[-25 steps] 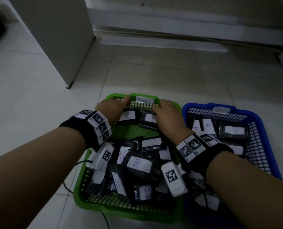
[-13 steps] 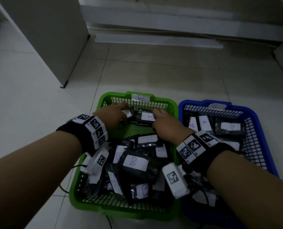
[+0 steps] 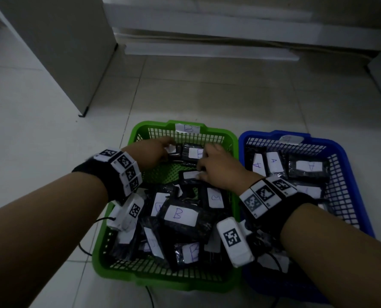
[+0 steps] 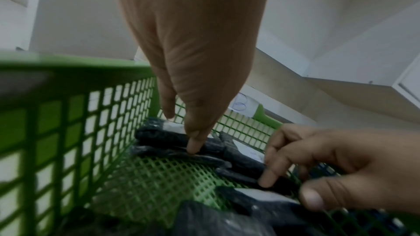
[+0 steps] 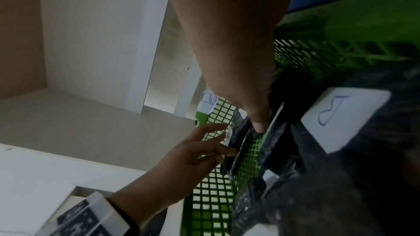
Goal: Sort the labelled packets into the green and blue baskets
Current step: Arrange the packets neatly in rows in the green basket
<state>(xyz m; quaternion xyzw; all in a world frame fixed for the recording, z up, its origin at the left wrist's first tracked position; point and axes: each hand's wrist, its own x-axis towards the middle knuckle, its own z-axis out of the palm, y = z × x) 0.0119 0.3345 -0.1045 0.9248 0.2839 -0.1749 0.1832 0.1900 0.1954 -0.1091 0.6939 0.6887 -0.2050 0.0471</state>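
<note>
- The left hand (image 3: 150, 153) reaches into the far left part of the green basket (image 3: 118, 241). Its fingers are extended, only loosely bent, and the fingertips (image 4: 193, 145) press down on a black packet (image 4: 163, 137) lying against the far wall. Nothing is gripped.
- The right hand (image 3: 220, 170) is in the far right part of the same basket, fingers partly curled. Its fingertips (image 4: 267, 179) touch a second black packet (image 3: 194, 153) with a white "B" label, and the thumb lies near another labelled packet (image 3: 190, 175) just below it. Whether it actually pinches either packet I cannot tell.
- The two far packets lie side by side along the far wall, directly under both sets of fingertips, with bare green mesh just nearer the person.
- The rest of the B packets (image 3: 180, 215) are heaped in the near half of the green basket, under the wrists.
- The green basket carries a "B" tag (image 3: 187, 128) on its far rim.
- The blue basket (image 3: 349, 196) touches it on the right and holds packets labelled "A" (image 3: 274, 164), apart from both hands.
</note>
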